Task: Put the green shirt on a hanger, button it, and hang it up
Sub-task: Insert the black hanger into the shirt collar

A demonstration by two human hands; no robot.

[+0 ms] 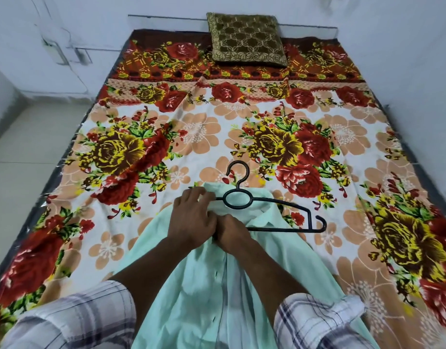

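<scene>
Near edge of bed, directly ahead of the person: pale mint-green cloth shirt point(191, 285) lying lengthways on the flower-printed bed sheet point(217, 137), collar end away, tails toward the camera. Front is open; no button looks fastened.

Black plastic hanger point(279, 203) lies at the collar end, hook pointing up the bed. Its long axis runs across the bed, square to the shirt's length, dipping slightly to the person's right. Left half is hidden under cloth and hand. Right half is bare, outside the shirt and resting on the right shoulder fabric.

Left hand point(191, 217): knuckles up, fingers curled over bunched collar cloth just left of the hanger's ring. Right hand point(232, 233): touching the left one, fingers curled down into the front edge of the shirt. Looks like a pinch on cloth; fingertips hidden.

Judgement: hanger half in. The uncovered arm lies to the right of and beyond the right hand, so that hand is nearer. Next move probably means drawing the right shoulder out over that arm.

Olive and gold patterned cushion point(246, 39) at the head of the bed, well apart.
</scene>
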